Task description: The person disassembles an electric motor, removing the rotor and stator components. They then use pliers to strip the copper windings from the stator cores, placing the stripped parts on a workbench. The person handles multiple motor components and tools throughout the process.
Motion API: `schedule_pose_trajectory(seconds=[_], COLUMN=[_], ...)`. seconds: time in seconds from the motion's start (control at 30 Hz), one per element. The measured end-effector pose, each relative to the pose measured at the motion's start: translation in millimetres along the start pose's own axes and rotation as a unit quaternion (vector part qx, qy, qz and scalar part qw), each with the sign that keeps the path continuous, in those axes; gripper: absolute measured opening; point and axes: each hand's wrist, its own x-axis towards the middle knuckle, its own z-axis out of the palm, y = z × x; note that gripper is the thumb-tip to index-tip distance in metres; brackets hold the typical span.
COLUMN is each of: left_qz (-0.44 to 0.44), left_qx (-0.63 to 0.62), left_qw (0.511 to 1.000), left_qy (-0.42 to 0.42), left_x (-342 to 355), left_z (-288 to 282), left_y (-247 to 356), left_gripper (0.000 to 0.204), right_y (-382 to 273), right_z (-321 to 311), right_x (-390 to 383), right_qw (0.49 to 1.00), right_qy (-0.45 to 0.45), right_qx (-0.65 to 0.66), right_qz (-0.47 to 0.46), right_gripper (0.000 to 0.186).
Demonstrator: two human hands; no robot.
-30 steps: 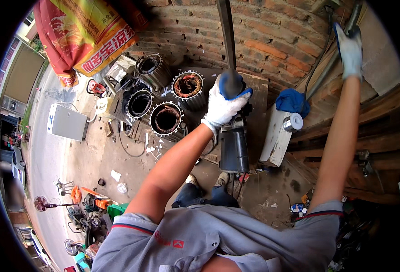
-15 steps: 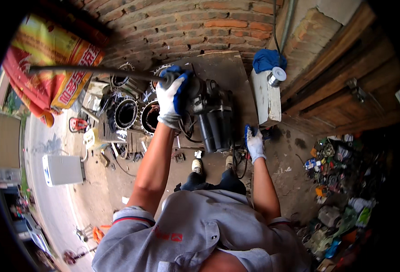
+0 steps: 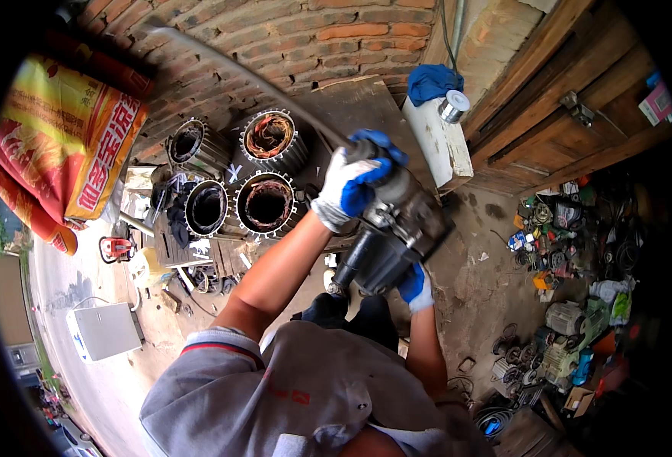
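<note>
My left hand (image 3: 351, 186), in a white glove with blue palm, is closed round the front end of a heavy black and grey power tool (image 3: 408, 221), with a long dark bar (image 3: 260, 90) slanting up-left from it. My right hand (image 3: 416, 289), gloved too, is at the tool's lower end, its fingers mostly hidden behind the housing. Left of the tool, several finned cylindrical motor stators (image 3: 273, 137) stand on a dark worktable (image 3: 366, 107), some with copper-coloured windings inside.
A brick wall (image 3: 290, 30) backs the table. Right are a white block (image 3: 435, 141) with blue cloth and metal spool, a wooden door (image 3: 557, 129), and piled motors and parts (image 3: 568, 335) on the floor. Left hang red-yellow sacking (image 3: 62, 145); a white box (image 3: 103, 333) stands outside.
The bar has swung from upright through near-horizontal to a slant. The tool has lifted off the table toward my body. My right hand has come down from the upper-right pipe to the tool.
</note>
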Motion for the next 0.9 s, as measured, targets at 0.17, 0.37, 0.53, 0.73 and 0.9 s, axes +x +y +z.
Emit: schedule_pose_trajectory(seconds=[0.17,0.37,0.53,0.73,0.9], left_qz=[-0.188,-0.106,-0.284,-0.183,-0.09], left_qx=[-0.016,0.338,0.309,0.526,0.605], left_qw=[0.972,0.921,0.838,0.766,0.791], left_qy=[0.139,0.162,0.349,0.321,0.025], left_x=[21.2,79.3,116.2,99.8,-10.2], left_z=[-18.9,-91.0,-79.5,-44.0,44.6], left_y=[-59.1,-142.1,-151.8,-142.0,-97.7], left_gripper=[0.019,0.023,0.041,0.047,0.057], right_y=[12.5,-6.7,-21.4,-41.9,-47.3], right_z=[31.2,41.1,55.6,77.8,74.7], right_x=[-71.5,-68.8,-47.5,-35.0,-32.3], right_qw=[0.975,0.956,0.963,0.98,0.99], right_qy=[0.18,0.241,0.223,0.182,0.119], right_qx=[0.022,0.023,0.027,0.019,-0.042], right_qz=[-0.128,-0.167,-0.15,-0.083,-0.069], right_gripper=[0.028,0.022,0.017,0.03,0.035])
